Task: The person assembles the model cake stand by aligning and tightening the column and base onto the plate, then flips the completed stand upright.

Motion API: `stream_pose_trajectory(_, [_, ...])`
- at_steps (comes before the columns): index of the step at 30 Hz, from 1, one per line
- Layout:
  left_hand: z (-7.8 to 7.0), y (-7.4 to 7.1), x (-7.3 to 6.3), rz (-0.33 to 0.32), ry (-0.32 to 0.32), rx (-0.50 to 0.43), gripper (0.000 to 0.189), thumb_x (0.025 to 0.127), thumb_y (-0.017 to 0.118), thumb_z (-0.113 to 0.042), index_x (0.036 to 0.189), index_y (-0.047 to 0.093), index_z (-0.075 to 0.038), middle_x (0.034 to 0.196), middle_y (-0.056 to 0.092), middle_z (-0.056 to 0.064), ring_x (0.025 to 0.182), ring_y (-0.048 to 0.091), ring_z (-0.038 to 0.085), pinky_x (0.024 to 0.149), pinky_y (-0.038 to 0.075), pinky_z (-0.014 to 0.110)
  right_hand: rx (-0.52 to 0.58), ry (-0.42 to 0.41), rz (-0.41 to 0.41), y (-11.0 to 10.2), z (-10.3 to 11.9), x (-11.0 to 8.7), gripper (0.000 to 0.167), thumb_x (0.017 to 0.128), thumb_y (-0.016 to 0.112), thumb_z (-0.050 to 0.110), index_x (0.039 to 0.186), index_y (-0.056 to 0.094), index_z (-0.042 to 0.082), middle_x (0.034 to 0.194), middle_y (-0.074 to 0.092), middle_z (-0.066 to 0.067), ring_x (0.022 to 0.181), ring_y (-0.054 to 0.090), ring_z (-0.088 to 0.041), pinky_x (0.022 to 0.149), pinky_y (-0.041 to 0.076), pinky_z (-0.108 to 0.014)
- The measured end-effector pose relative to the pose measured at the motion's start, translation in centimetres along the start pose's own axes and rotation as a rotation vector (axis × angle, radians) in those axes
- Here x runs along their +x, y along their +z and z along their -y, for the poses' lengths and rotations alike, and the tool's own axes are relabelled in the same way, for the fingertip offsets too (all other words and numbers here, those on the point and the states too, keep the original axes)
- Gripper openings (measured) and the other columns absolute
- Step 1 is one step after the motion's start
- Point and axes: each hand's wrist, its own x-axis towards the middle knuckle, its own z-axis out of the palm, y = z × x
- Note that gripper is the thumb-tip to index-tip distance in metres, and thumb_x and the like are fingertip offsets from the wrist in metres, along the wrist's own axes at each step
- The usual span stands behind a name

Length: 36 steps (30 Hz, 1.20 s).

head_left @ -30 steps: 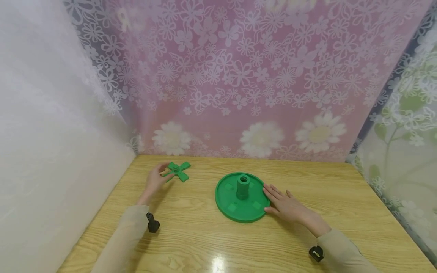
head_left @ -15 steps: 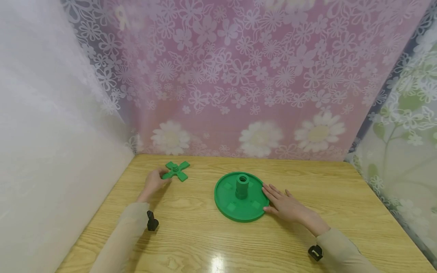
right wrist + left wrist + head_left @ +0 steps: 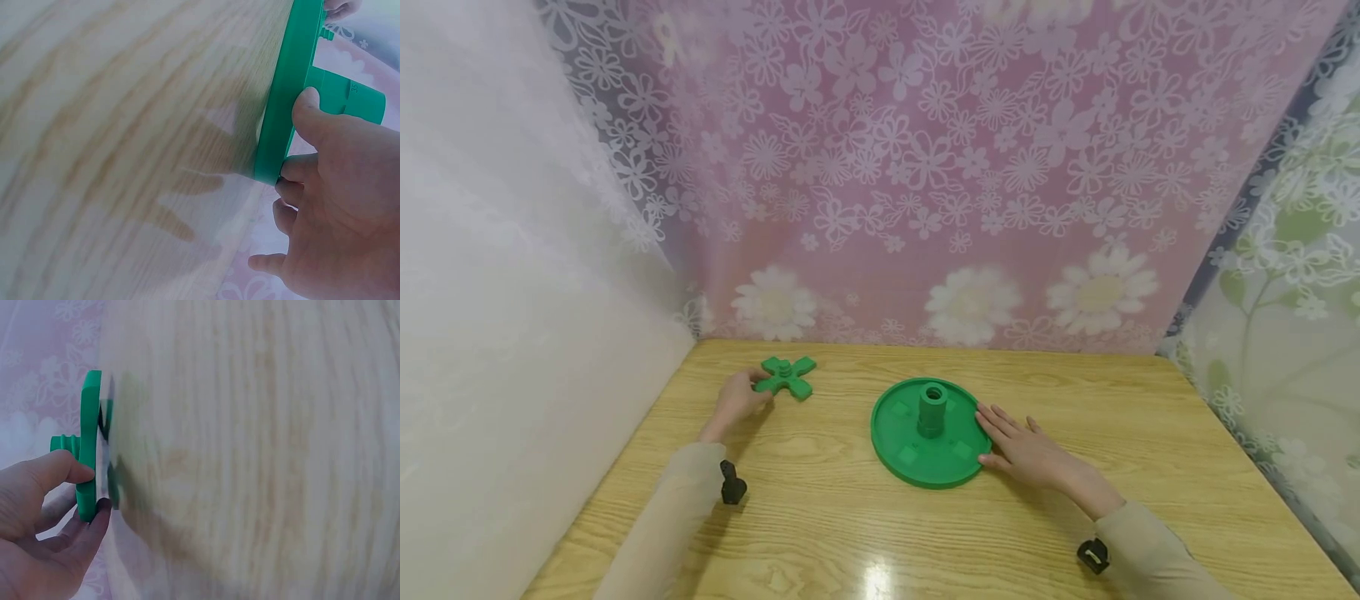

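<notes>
In the head view, a green four-armed cross piece point(image 3: 785, 380) with a short threaded stub sits at the back left. My left hand point(image 3: 737, 400) pinches its near-left arm between thumb and fingers. From the left wrist, a narrow gap shows between the cross piece point(image 3: 89, 431) and the table. Right of centre lies a round green plate point(image 3: 925, 472) with a raised rim, and a hollow column point(image 3: 932, 421) stands upright at its middle. My right hand point(image 3: 1033, 454) touches the plate's right edge with fingers extended; in the right wrist view the thumb point(image 3: 307, 112) overlaps the rim.
The wooden table point(image 3: 820, 517) ends at a pink flowered curtain point(image 3: 880, 208) at the back. A white sheet point(image 3: 535, 333) hangs along the left side, and a floral sheet point(image 3: 1285, 333) borders the right. Black wrist devices point(image 3: 1093, 557) sit by the sleeves.
My left thumb and fingers have closed on the cross piece's arm, and the piece has tilted up slightly. The right hand and the round plate stay in place.
</notes>
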Motion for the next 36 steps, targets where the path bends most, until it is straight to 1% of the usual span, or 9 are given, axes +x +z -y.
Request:
stream_pose_trajectory(4, [0.2,-0.4,0.1,0.044,-0.012,-0.045,0.038,0.095,0.065,-0.011,0.13,0.063,0.005,0.132,0.06,0.03,0.12,0.057,0.047,0.096,0.053,0.056,0.008,0.001,0.001,-0.1,0.1,-0.1,0.074,0.104,0.055,0.042,0.158,0.029,-0.001,0.165,0.023,-0.02,0.151,0.021,-0.043,0.113,0.017,-0.079])
stream_pose_trajectory(8, [0.0,-0.7,-0.1,0.092,-0.063,-0.142,0.04,0.097,0.064,-0.012,0.133,0.06,0.005,0.137,0.054,0.032,0.124,0.054,0.046,0.099,0.052,0.055,0.006,0.003,0.0,-0.1,0.0,-0.2,0.074,0.104,0.055,0.043,0.158,0.029,-0.001,0.165,0.023,-0.02,0.151,0.021,-0.043,0.113,0.018,-0.079])
stream_pose_trajectory(13, [-1.0,-1.0,-0.8,0.151,-0.139,-0.253,0.047,0.097,0.065,-0.014,0.138,0.054,0.007,0.136,0.053,0.032,0.113,0.063,0.04,0.094,0.056,0.048,0.008,0.002,-0.002,-0.1,-0.1,-0.2,0.074,0.104,0.055,0.042,0.158,0.029,-0.001,0.165,0.023,-0.02,0.151,0.022,-0.043,0.112,0.018,-0.079])
stream_pose_trajectory(16, [-1.4,-1.1,-1.0,0.176,-0.16,-0.293,0.052,0.098,0.065,-0.015,0.141,0.05,0.009,0.133,0.056,0.032,0.106,0.067,0.037,0.095,0.056,0.047,0.008,0.001,-0.003,0.0,-0.1,-0.2,0.074,0.104,0.055,0.042,0.158,0.029,-0.001,0.165,0.023,-0.02,0.151,0.022,-0.043,0.112,0.018,-0.079])
stream_pose_trajectory(20, [-1.6,-1.1,-1.0,0.202,-0.188,-0.333,0.055,0.101,0.064,-0.021,0.145,0.047,0.008,0.139,0.052,0.031,0.113,0.065,0.037,0.103,0.053,0.048,0.002,-0.001,-0.005,0.0,-0.1,-0.2,0.074,0.104,0.055,0.042,0.158,0.029,-0.001,0.165,0.023,-0.02,0.151,0.022,-0.043,0.112,0.018,-0.079])
stream_pose_trajectory(23, [-1.6,-1.0,-0.9,0.219,-0.228,-0.385,0.058,0.103,0.062,-0.025,0.148,0.044,0.007,0.151,0.041,0.031,0.125,0.057,0.04,0.11,0.048,0.048,-0.001,-0.003,-0.006,0.0,-0.1,-0.1,0.074,0.104,0.055,0.042,0.158,0.029,-0.001,0.165,0.023,-0.02,0.151,0.022,-0.043,0.112,0.019,-0.079])
stream_pose_trajectory(28, [-1.5,-0.9,-0.7,0.201,-0.29,-0.519,0.057,0.104,0.059,-0.021,0.147,0.042,0.014,0.156,0.034,0.031,0.136,0.047,0.04,0.113,0.045,0.044,-0.001,-0.003,-0.007,0.1,-0.1,-0.1,0.074,0.104,0.055,0.042,0.158,0.029,-0.002,0.165,0.023,-0.02,0.151,0.022,-0.043,0.112,0.019,-0.079])
stream_pose_trajectory(33, [-1.6,-0.8,-0.6,0.141,-0.351,-0.655,0.051,0.103,0.061,-0.014,0.144,0.046,0.013,0.15,0.043,0.029,0.13,0.056,0.033,0.11,0.049,0.037,-0.002,-0.004,-0.007,0.1,-0.1,-0.1,0.074,0.104,0.055,0.043,0.158,0.03,-0.001,0.165,0.023,-0.02,0.151,0.022,-0.043,0.112,0.019,-0.079])
stream_pose_trajectory(36, [-1.8,-0.8,-0.8,0.121,-0.372,-0.696,0.052,0.103,0.062,-0.013,0.145,0.044,0.012,0.15,0.044,0.029,0.125,0.06,0.029,0.111,0.047,0.038,-0.004,-0.004,-0.008,0.1,-0.1,-0.1,0.074,0.104,0.055,0.043,0.158,0.029,-0.001,0.165,0.023,-0.02,0.151,0.022,-0.043,0.112,0.018,-0.079])
